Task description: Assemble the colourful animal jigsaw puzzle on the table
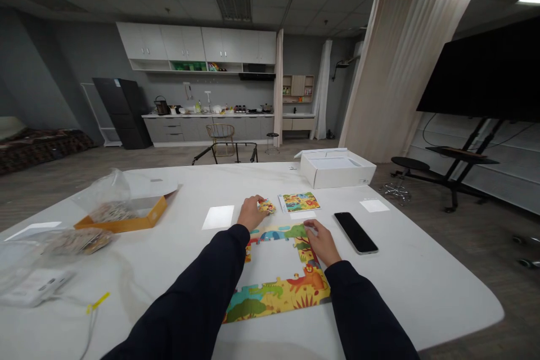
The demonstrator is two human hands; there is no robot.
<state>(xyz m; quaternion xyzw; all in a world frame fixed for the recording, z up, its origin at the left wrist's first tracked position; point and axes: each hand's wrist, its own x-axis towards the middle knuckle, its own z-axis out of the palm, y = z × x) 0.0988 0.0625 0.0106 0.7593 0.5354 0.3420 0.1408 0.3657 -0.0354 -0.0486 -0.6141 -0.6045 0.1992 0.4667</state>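
On the white table lies a jigsaw puzzle (270,291) with its animal-scene border joined and a bare gap in the middle. Beyond its top edge, my left hand (252,212) has its fingers closed on a small colourful puzzle piece (266,206); whether more pieces lie under it I cannot tell. My right hand (324,242) rests at the puzzle's upper right corner, thumb and index finger slightly apart, fingertips touching the edge. Just behind the puzzle is a picture card (300,202) with a similar animal scene. My left sleeve covers the puzzle's left side.
A black phone (356,232) lies right of my right hand. A white box (337,169) stands at the back. To the left are an orange box lid (143,219) with a plastic bag (112,202), another bag of pieces (84,241), and a white device (36,287) with a cable.
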